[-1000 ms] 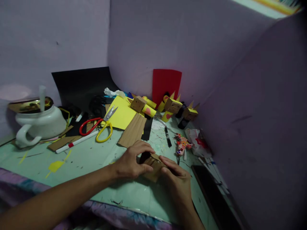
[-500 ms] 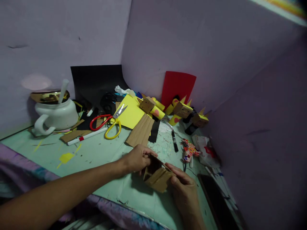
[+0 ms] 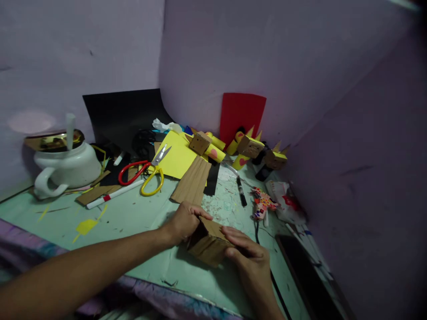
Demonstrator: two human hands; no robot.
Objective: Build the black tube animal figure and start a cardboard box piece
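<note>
Between my hands, low over the table's front, is a small brown cardboard box with an open side facing left. My left hand grips its left edge, thumb along the top and the other fingers partly hidden behind and inside it. On the box's right side, my right hand presses with its fingers on the top and its thumb on the near face. Just beyond the box lies a flat strip of brown cardboard. Scissors with one red and one yellow handle lie spread open behind my left hand.
Cardboard figures with yellow rolls stand at the back by a red sheet. A white mug-like pot is at left. A black marker, a patterned glue gun and a dark flat object are at right.
The box has tipped, so its top panel now shows and lies flatter. My right fingers have moved onto that panel. The whole view has shifted slightly.
</note>
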